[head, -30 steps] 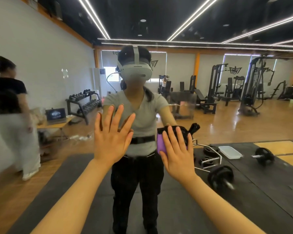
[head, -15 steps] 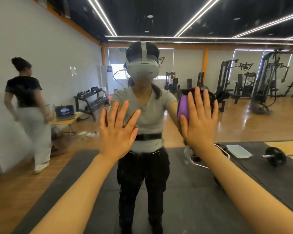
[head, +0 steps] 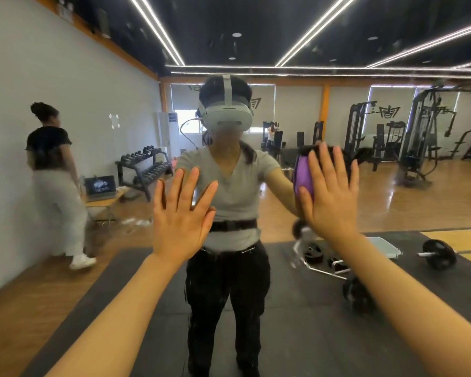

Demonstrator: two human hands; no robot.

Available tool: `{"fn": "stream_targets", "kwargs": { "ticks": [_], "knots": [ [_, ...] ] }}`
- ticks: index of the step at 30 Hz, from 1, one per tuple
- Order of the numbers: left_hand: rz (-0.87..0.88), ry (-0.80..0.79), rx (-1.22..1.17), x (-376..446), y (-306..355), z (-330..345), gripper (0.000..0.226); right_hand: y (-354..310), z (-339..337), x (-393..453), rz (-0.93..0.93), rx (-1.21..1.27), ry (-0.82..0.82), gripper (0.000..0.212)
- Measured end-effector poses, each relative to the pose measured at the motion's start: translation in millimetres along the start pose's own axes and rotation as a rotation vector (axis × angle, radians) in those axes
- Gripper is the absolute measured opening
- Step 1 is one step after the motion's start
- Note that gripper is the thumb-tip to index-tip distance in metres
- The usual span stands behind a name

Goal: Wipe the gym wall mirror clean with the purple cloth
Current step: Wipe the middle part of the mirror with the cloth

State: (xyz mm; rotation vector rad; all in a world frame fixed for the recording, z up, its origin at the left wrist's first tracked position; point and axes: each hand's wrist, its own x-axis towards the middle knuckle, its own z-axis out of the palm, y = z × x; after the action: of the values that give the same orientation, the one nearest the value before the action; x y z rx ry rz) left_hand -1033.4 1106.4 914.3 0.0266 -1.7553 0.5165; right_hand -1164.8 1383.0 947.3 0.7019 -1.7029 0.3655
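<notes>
Mirror fills nearly the whole view, so most of what shows is reflection. At far left in the glass a person in a black top and pale trousers stands by the white wall, with a laptop on a small table and a dumbbell rack beside them.

Next comes the left hand, flat against the glass with fingers straight and spread, holding nothing; it looks to be a brace. Right of the wearer's own reflection, the right hand is likewise flat with fingers straight, and it presses the purple cloth onto the mirror at about chest height. Only the cloth's left edge shows past the palm. Lower right, a barbell and a white tray lie reflected on the black mat.

Risks, as a judgement: the cloth is pinned by palm pressure alone, not gripped, so a fast stroke or easing off could let it bunch or slip down. The bare left palm may leave fresh prints on glass meant to be cleaned.
</notes>
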Motion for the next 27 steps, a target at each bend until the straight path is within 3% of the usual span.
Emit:
{"fn": "stream_targets", "kwargs": {
  "ticks": [7, 12, 15, 22, 27],
  "knots": [
    [0.004, -0.021, 0.006, 1, 1, -2, 0.052, -9, 8, -14, 0.111, 0.032, 0.083, 0.061],
    [-0.07, -0.009, -0.108, 5, 14, -12, 0.053, -14, 16, -87, 0.089, -0.003, -0.014, 0.063],
    [0.006, -0.002, -0.185, 13, 38, -16, 0.062, -13, 15, -99, 0.105, -0.025, -0.065, 0.064],
    [0.163, -0.066, -0.19, 49, 87, -12, 0.062, 36, -10, -19, 0.138, -0.006, -0.034, 0.063],
    [0.119, -0.063, -0.168, 64, 122, -1, 0.058, 61, -16, 13, 0.031, -0.01, 0.009, 0.062]
  ]
}}
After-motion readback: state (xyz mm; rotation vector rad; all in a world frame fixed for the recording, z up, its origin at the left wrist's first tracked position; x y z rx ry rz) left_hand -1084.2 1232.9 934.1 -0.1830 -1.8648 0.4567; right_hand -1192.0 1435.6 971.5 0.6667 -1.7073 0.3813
